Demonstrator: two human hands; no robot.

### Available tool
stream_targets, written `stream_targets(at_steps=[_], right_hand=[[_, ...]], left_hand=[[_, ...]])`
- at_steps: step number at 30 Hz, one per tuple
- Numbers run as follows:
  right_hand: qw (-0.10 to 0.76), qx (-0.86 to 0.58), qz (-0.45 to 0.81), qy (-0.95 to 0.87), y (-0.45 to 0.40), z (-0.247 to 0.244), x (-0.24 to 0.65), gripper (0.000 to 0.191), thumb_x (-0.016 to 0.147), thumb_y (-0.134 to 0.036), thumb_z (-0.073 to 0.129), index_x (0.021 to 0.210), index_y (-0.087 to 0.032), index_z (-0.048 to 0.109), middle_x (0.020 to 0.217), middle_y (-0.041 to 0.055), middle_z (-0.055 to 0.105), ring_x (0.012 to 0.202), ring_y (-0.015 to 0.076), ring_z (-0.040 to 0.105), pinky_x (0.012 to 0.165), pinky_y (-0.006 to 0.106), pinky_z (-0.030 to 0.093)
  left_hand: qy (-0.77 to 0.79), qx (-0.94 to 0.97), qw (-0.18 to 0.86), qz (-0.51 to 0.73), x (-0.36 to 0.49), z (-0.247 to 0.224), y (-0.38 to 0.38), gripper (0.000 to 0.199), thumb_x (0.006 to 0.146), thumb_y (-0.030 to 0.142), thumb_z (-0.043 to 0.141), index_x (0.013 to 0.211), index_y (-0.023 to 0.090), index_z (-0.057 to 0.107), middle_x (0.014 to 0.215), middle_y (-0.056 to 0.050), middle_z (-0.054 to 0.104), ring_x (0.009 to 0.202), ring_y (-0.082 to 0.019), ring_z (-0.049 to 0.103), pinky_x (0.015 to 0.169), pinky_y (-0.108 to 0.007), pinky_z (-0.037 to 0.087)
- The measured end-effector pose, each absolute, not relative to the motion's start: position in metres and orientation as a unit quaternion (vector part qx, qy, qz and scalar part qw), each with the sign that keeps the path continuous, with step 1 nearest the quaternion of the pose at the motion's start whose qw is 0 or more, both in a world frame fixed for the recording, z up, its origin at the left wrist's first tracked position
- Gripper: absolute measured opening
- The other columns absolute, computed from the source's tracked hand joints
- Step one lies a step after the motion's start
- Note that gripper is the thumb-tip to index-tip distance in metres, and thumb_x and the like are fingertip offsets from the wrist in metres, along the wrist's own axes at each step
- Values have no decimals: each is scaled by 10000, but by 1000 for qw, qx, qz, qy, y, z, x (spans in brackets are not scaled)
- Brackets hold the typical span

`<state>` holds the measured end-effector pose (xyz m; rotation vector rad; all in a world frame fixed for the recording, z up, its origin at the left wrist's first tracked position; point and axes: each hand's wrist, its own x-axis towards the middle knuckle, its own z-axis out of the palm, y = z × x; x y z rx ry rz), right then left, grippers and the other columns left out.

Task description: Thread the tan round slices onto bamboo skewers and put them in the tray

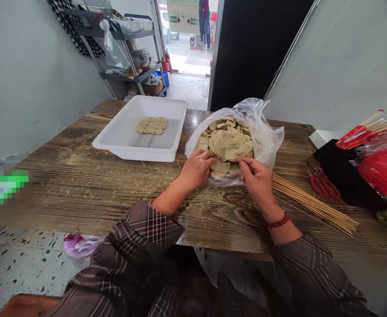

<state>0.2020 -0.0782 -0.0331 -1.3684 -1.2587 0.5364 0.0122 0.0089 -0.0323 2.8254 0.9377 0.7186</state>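
Observation:
Flat oval beige slices (235, 140), like thin sheets of dried tofu, fill an open clear plastic bag (266, 134) in front of me. My right hand (255, 176) pinches a thin bamboo skewer (240, 157) between thumb and fingers at the near edge of the slices. The skewer's far end points into the upper slices. At the left of the pile, my left hand (198, 168) has its fingers curled together against the slices' edge; what lies between them is hidden. In a white plastic tub (139, 152) lie skewered slices (152, 125).
A bundle of bamboo skewers (315, 204) lies on the wooden table (114, 189) right of my right hand. Beyond are red-handled scissors (325, 187), a black box (337, 169) and red-wrapped sticks (358, 132). A shelf rack (130, 39) stands behind the tub.

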Motion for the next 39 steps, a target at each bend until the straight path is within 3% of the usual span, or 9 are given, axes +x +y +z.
stream_targets(at_steps=[9,15,19,22,28,34,39], right_hand=[[553,-579,227,-555,-78,-35,199,293,892,-381,567,991,-147,714,518,-43,526,467,108,463,470,239,354],[553,-577,234,-553,-78,-36,200,296,892,-380,566,992,-144,715,509,-45,520,466,107,460,473,236,357],[554,-578,233,-552,-79,-37,200,296,894,-392,562,989,-159,717,515,-41,524,468,110,464,464,234,354],[554,-579,234,-550,-80,-38,199,296,899,-392,562,999,-161,717,522,-39,522,467,111,457,460,234,350],[554,-580,263,-536,-81,-39,200,297,886,-394,585,1014,-159,713,527,-41,513,463,106,435,443,232,328],[572,-570,285,-516,-85,-34,198,306,874,-406,606,1014,-157,714,519,-49,505,440,91,403,407,215,304],[534,-548,324,-556,-89,-30,194,275,878,-378,597,974,-155,725,487,-57,491,407,79,388,398,211,298]], left_hand=[[303,907,91,278,14,-35,11,258,905,211,479,921,191,735,1080,-103,685,971,-230,555,927,-417,431],[348,751,362,428,15,-29,11,138,792,186,600,778,187,737,967,-72,735,952,-213,624,935,-363,437],[345,580,569,470,13,-21,10,172,755,288,671,833,150,738,936,-82,743,833,-168,640,807,-283,485],[314,502,649,478,10,-18,11,216,712,325,718,799,130,688,910,-89,738,751,-138,640,700,-247,492],[304,441,681,499,7,-16,13,237,658,283,754,789,131,628,683,-14,663,618,-120,643,477,-179,370],[314,412,691,504,5,-16,15,328,588,261,815,813,134,613,705,1,664,582,-102,637,439,-170,316],[345,445,633,531,6,-17,16,310,601,286,804,823,135,650,688,2,670,590,-94,598,471,-178,339]])
